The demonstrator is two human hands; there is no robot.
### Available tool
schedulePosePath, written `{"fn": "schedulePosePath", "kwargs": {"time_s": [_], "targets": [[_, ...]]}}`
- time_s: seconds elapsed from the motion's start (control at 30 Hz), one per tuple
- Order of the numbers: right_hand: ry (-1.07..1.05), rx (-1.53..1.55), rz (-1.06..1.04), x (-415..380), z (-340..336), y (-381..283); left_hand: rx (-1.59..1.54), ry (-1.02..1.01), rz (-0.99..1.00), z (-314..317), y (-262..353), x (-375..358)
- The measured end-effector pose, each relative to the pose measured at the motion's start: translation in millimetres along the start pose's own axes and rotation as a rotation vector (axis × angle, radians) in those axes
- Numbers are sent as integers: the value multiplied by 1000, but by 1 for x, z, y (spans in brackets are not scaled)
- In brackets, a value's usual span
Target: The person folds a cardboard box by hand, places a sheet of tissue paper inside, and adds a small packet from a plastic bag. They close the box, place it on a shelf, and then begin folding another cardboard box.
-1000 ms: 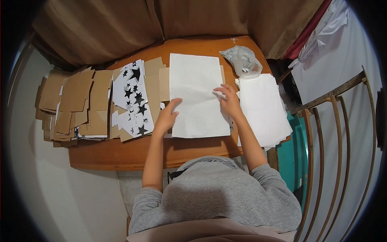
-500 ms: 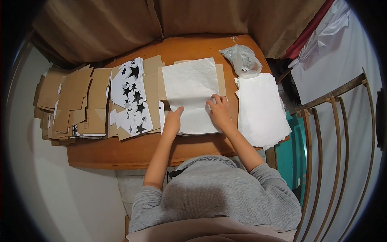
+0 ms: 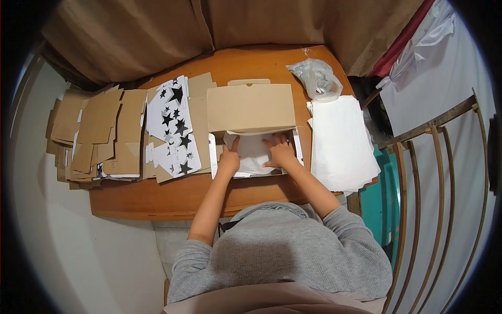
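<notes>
An open cardboard box stands in the middle of the table with its brown lid raised at the back. Inside it lies a sheet of white tissue paper, folded up at its far edge. My left hand rests on the paper's left side, thumb and fingers apart. On the right side of the paper, my right hand spreads its fingers, pressing down inside the box. Neither hand grips anything that I can see.
Flattened cardboard boxes pile up at the left, beside white star-printed box pieces. A stack of white paper sheets lies at the right. Behind it sits a clear plastic bag. A wooden rack stands beyond the table.
The white paper, which lay across the box and its lid, has gone down into the box. Both hands have moved down into the box with it, and the lid now shows.
</notes>
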State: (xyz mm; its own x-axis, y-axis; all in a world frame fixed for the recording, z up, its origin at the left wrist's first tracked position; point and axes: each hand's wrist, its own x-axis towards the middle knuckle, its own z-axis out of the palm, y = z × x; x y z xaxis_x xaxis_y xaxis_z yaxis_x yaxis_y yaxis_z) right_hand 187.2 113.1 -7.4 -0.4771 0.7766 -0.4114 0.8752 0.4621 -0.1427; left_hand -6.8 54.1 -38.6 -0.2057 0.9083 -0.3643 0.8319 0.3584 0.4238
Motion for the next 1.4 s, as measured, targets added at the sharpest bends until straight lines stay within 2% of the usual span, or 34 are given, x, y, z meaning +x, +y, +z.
{"fn": "schedulePosePath", "kwargs": {"time_s": [0.07,0.13,0.17,0.23,0.27,0.3,0.33,0.4,0.47,0.53,0.57,0.63,0.67,0.73,0.77,0.83,0.93,1.0,1.13,1.2,1.27,1.33,1.4], "targets": [[-7,-11,8,6,10,2,-27,-35,-17,9,-6,8],[136,-48,16,14,21,4,39,-169,-121,17,-6,16],[134,-48,14,17,26,7,39,-170,-124,21,-6,21],[212,41,-21,14,18,7,223,-234,-133,22,1,26],[325,63,-19,11,16,5,223,-234,-134,23,3,26],[325,63,-19,7,9,3,220,-232,-195,10,14,16],[451,110,-22,3,1,2,218,-230,-255,1,23,9],[681,232,-75,-7,-13,1,256,-218,-235,-9,29,2],[712,286,-90,-9,-20,3,294,-205,-219,-5,27,0],[743,341,-106,-7,-22,6,402,-12,-155,1,24,1],[800,325,-138,-6,-24,8,402,-12,-155,3,22,2],[857,307,-172,-3,-26,13,296,80,-18,-16,32,-6],[867,318,-170,-2,-27,16,296,80,-19,-27,38,-11],[875,330,-172,0,-30,21,117,279,137,-54,51,-20],[911,382,-129,1,-33,24,116,279,135,-59,52,-18],[944,434,-87,4,-37,30,-46,716,227,-70,48,-12],[987,577,15,16,-35,44,-231,809,232,-63,20,21],[881,814,43,30,-28,55,-280,729,236,-67,6,32],[910,786,15,32,-26,63,-352,522,233,-77,1,33],[883,595,-2,29,-30,66,-401,533,222,-79,2,32],[898,631,-2,31,-34,63,-450,542,212,-80,1,33],[912,667,0,28,-42,54,-661,470,100,-86,2,32],[1047,671,-67,26,-53,44,-703,505,96,-89,3,29]]}}
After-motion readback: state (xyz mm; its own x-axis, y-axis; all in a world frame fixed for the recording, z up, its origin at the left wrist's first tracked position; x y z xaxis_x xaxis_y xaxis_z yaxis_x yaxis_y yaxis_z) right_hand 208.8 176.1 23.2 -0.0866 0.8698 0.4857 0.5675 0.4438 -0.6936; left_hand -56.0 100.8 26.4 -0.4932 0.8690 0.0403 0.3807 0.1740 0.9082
